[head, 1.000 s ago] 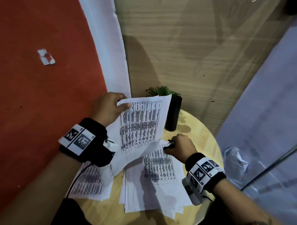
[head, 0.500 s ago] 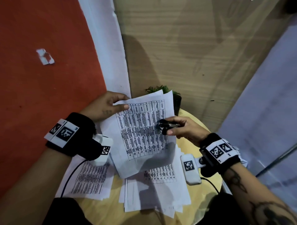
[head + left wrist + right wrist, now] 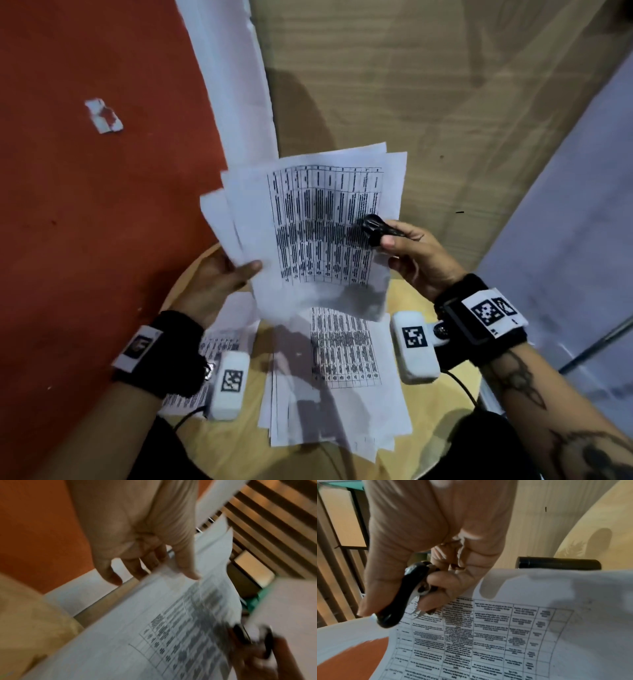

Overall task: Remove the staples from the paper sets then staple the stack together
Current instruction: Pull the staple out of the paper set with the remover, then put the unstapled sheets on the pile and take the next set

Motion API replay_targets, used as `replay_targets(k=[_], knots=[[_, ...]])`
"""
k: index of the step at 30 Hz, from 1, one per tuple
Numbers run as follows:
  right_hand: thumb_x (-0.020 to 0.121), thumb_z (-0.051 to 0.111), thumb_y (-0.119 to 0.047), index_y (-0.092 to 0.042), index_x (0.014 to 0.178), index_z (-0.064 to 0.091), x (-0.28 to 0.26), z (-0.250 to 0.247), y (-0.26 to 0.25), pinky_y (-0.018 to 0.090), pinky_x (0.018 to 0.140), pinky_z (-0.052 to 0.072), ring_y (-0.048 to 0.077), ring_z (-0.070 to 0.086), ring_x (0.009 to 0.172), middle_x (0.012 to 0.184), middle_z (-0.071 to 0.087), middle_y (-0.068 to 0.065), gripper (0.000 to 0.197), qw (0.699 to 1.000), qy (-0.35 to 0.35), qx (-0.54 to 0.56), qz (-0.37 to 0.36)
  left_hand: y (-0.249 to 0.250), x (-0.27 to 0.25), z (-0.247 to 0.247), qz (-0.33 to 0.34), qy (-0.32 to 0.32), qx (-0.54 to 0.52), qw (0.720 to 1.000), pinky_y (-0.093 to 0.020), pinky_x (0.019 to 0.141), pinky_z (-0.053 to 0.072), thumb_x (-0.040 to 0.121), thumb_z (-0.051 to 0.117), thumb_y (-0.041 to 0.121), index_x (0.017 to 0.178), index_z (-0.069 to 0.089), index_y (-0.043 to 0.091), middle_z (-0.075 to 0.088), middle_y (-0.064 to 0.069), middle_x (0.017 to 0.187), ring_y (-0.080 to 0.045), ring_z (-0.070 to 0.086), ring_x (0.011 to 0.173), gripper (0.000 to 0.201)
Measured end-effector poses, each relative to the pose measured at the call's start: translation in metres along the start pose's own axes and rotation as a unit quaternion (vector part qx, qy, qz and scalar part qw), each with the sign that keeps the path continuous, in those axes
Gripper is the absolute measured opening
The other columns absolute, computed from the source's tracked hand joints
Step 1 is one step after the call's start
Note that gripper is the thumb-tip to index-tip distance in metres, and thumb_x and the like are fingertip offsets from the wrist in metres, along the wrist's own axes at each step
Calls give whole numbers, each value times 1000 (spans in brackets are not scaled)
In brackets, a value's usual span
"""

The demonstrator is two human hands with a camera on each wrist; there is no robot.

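My left hand [image 3: 246, 274] pinches a stapled paper set [image 3: 325, 222] by its lower left edge, thumb on the printed face, and holds it upright above the table. Several sheets fan apart at the set's left side. The left wrist view shows that thumb [image 3: 187, 570] on the blurred paper set [image 3: 154, 635]. My right hand [image 3: 387, 240] grips a black staple remover [image 3: 371, 229] at the set's right edge. In the right wrist view the staple remover [image 3: 399, 599] has its metal claws just over the printed table on the page [image 3: 505, 635]. A loose stack of papers [image 3: 335, 383] lies on the table below.
The round wooden table [image 3: 445, 428] is small, with its edge close on all sides. Another printed sheet [image 3: 185, 401] lies under my left wrist. A black pot [image 3: 556, 562] stands behind the held set. A paper scrap [image 3: 102, 114] lies on the red floor.
My right hand rose from the table stack with the staple remover to the held set's right edge. My left hand shifted from the set's top corner to its lower left edge, and the set rose.
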State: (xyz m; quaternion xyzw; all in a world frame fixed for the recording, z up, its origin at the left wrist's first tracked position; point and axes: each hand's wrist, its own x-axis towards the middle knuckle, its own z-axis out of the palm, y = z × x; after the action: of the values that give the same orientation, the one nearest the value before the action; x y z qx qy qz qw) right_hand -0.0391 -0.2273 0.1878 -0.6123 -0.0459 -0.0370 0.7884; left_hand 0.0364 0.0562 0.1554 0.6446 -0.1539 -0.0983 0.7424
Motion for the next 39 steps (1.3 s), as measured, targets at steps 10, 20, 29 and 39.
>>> replay_targets(k=[10, 20, 29, 39], knots=[[86, 59, -13, -24, 98, 60, 0, 0, 74, 22, 56, 34, 0, 61, 70, 88, 65, -11, 16, 982, 89, -103, 134, -18, 18, -74, 6, 157, 96, 983, -15, 65, 55, 83, 60, -8, 89, 64, 11, 71, 16, 69, 2, 67, 65, 20], [93, 54, -11, -13, 75, 42, -29, -13, 234, 25, 56, 31, 2, 38, 54, 63, 37, -2, 22, 911, 54, -292, 288, -121, 35, -173, -202, 180, 407, 872, -27, 81, 50, 91, 52, -6, 121, 48, -19, 65, -21, 107, -18, 69, 87, 32], [79, 60, -38, -15, 72, 44, -37, -20, 279, 32, 63, 36, 11, 42, 58, 62, 45, -4, 29, 902, 88, -303, 296, -146, 26, -184, -288, 13, 701, 653, -43, 115, 16, 58, 81, 44, 140, 36, 4, 21, -21, 152, -42, 19, 140, 102], [90, 59, -17, 6, 124, 43, -55, -6, 272, 36, 92, 41, 30, 52, 112, 119, 56, 20, 45, 888, 125, -356, 263, -188, 56, -67, -170, 89, 598, 778, -46, 101, 34, 90, 57, 18, 130, 50, 12, 45, -18, 137, -36, 38, 128, 41]])
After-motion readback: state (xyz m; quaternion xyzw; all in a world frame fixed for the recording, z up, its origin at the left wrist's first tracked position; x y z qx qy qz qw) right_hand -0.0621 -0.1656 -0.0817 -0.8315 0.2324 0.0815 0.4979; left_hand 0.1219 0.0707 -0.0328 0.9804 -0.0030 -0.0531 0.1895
